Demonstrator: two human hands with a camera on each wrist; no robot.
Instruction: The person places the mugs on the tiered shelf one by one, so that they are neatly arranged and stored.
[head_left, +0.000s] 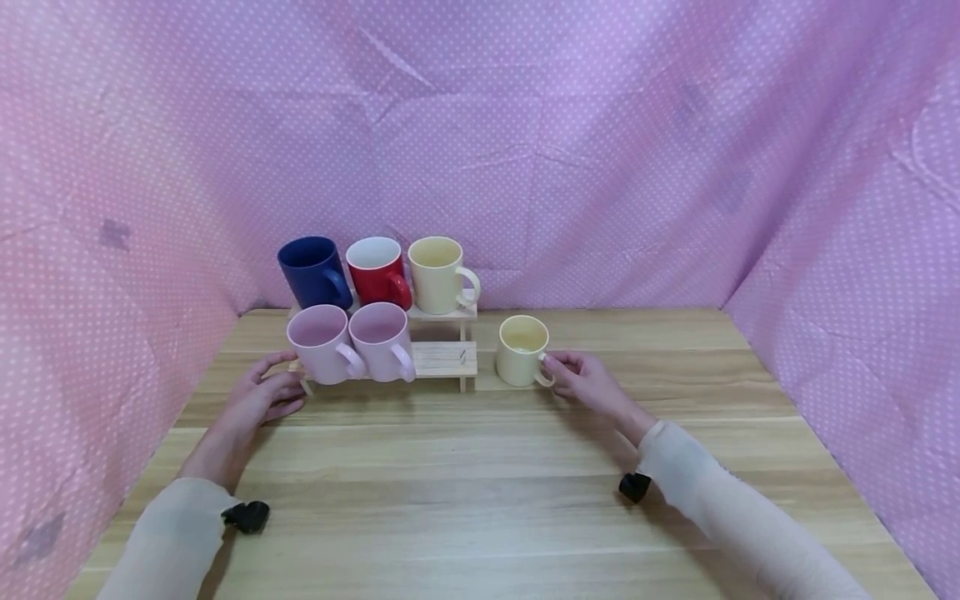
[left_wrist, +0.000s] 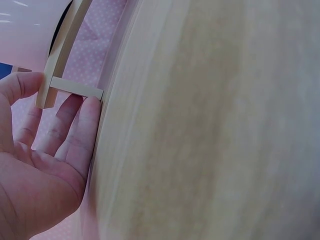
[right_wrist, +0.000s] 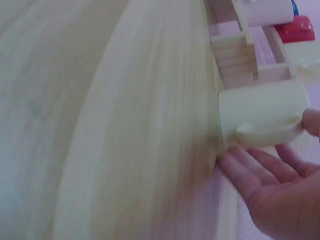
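A small two-step wooden rack (head_left: 446, 358) stands toward the back of the table. My left hand (head_left: 258, 398) holds the left end of its lower step; in the left wrist view the thumb (left_wrist: 27, 84) lies on the board and the fingers reach under it by the leg (left_wrist: 76, 86). Two pink mugs, one at the left end (head_left: 318, 354) and one beside it (head_left: 381, 350), sit on that step. Right of the rack, a pale yellow mug (head_left: 517, 367) stands upright on the table. My right hand (head_left: 588, 383) pinches its handle (right_wrist: 270, 134) between thumb and fingers.
On the upper step stand a blue mug (head_left: 307, 279), a red mug (head_left: 372, 283) with white inside and another pale yellow mug (head_left: 433, 283). Pink dotted cloth (head_left: 600, 167) hangs behind and on both sides of the wood-grain table (head_left: 450, 483).
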